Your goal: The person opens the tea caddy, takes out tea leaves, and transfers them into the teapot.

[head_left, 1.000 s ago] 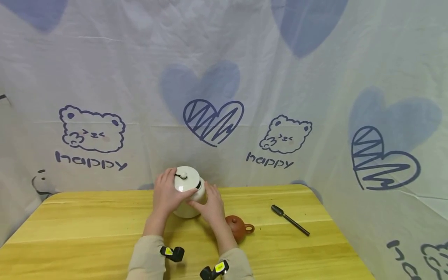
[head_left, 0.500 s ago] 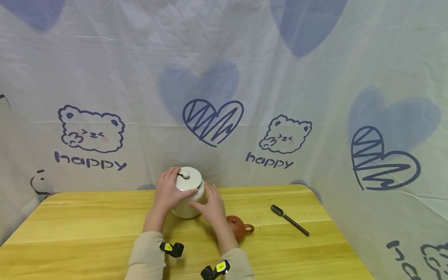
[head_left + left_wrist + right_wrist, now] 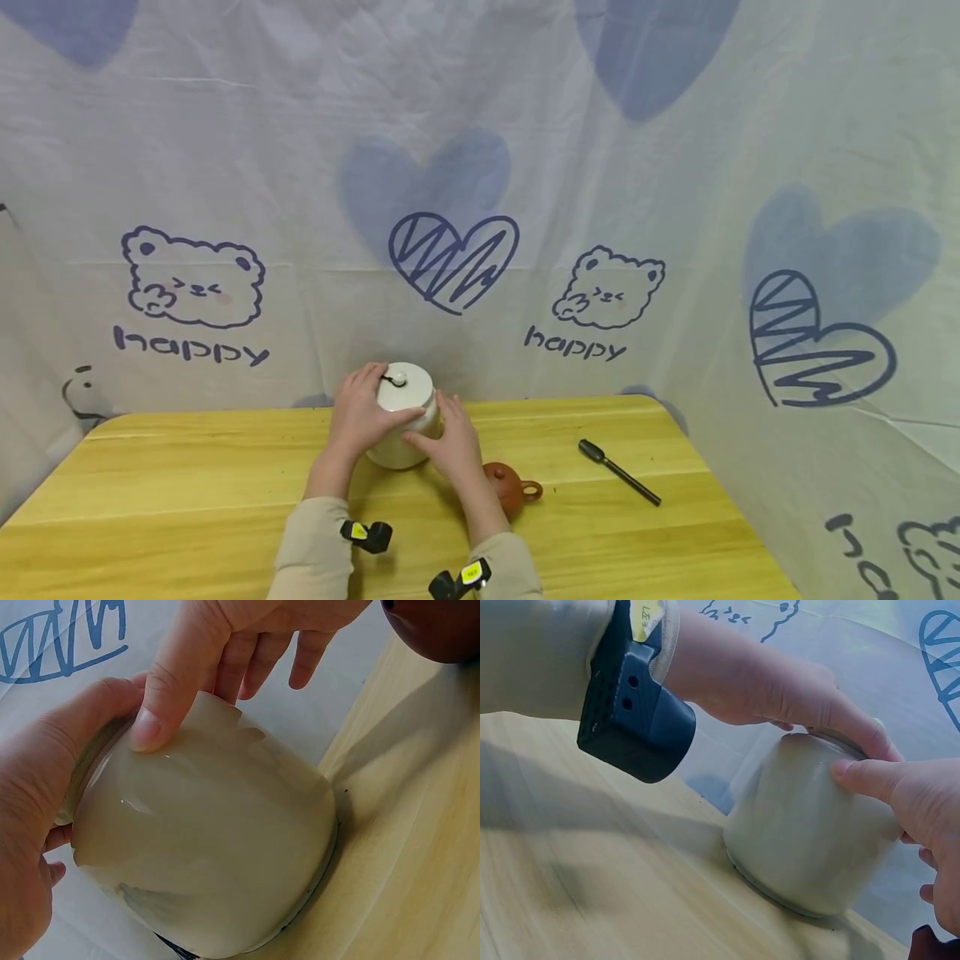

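A white ceramic jar (image 3: 396,452) stands upright near the back of the table, with its lid (image 3: 406,392) sitting level on the mouth. On the lid is a small knob with a dark loop around it. My left hand (image 3: 362,417) grips the lid's edge from the left, thumb along the front. From the right, my right hand (image 3: 454,437) holds the upper part of the jar, its thumb pressed on the glossy body (image 3: 210,825). The fingers behind the jar are partly hidden. In the right wrist view, both thumbs lie close together by the rim.
A reddish-brown clay teapot (image 3: 510,490) sits just right of my right forearm, which partly covers it. Farther right lies a dark tool (image 3: 619,472) with a slim handle and thicker end. A printed cloth (image 3: 457,350) hangs behind the wooden table (image 3: 187,483).
The lid has come down from a tilt, and the dark gap at its right side has closed. Both hands keep nearly the same place on it and the jar.
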`<state>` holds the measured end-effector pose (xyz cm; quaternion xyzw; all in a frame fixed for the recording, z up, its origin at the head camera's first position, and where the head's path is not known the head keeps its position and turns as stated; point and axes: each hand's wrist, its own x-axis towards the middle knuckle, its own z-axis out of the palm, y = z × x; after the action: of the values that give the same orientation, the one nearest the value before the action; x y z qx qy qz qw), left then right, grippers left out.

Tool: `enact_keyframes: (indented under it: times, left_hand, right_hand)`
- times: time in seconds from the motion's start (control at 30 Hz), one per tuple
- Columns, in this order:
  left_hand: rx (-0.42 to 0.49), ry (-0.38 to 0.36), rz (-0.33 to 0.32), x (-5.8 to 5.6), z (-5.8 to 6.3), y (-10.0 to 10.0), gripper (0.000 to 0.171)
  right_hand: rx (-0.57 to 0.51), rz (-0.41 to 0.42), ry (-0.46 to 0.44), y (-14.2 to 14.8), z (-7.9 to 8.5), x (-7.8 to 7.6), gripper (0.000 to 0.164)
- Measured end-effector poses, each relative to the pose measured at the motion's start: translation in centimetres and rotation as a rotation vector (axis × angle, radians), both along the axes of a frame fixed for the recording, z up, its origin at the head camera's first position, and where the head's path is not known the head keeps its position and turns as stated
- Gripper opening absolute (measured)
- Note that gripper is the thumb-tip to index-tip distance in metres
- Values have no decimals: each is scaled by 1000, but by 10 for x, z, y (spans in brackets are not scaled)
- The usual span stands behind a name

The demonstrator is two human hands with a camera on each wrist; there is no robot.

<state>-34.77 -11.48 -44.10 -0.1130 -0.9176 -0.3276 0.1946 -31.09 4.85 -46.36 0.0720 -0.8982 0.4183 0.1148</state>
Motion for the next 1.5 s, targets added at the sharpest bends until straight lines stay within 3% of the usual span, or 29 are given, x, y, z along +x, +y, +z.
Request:
enact_keyframes:
  times: [0.43,1.1,1.5]
  left_hand:
    - [-11,-33,-10,3,7,-1,102]
    - [-50,-68,-31,5,8,-5,104]
    - [13,-107,-70,4,1,-11,102]
  right_hand:
    - [-8,-1,6,0,4,1,85]
    - [11,2,-9,-1,2,-1,86]
    - [16,-1,-8,0,2,1,86]
